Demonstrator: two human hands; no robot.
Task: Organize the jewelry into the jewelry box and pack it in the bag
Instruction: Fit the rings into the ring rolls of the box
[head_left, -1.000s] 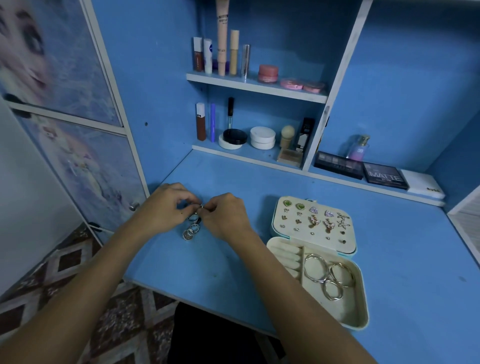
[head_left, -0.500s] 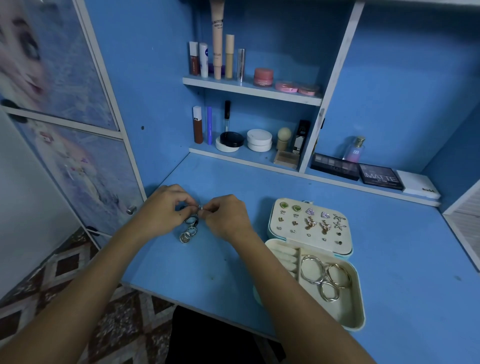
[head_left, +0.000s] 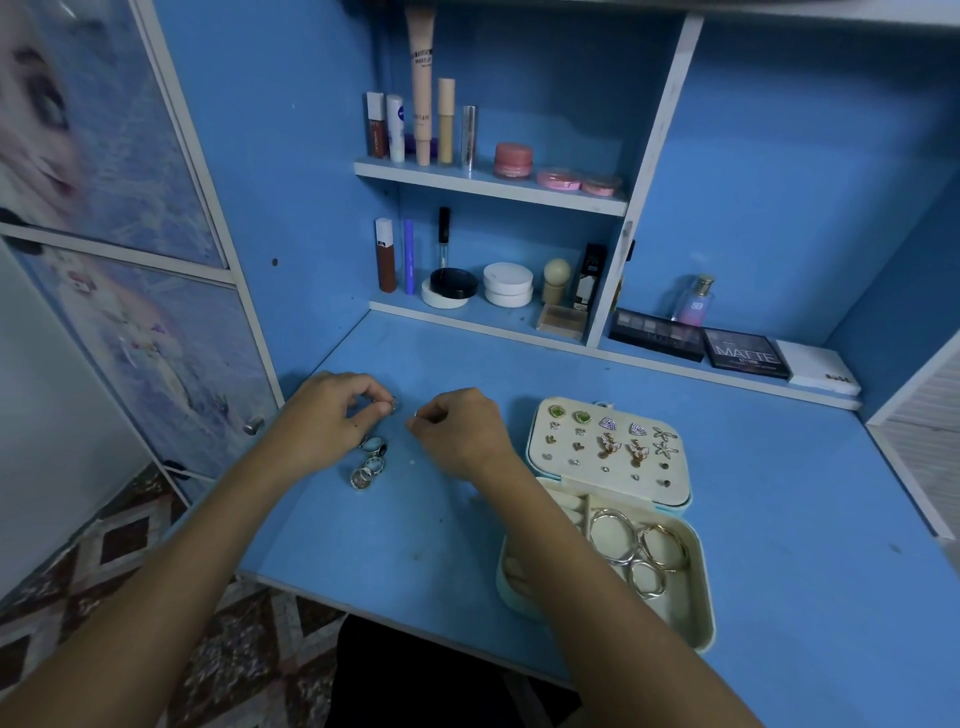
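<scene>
While each hand pinches one ring (left hand, right hand), slot them upright into the jewelry box.

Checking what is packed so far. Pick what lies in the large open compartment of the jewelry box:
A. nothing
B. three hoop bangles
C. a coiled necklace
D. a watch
B: three hoop bangles lie in the large compartment of the jewelry box, below its earring panel.
</scene>
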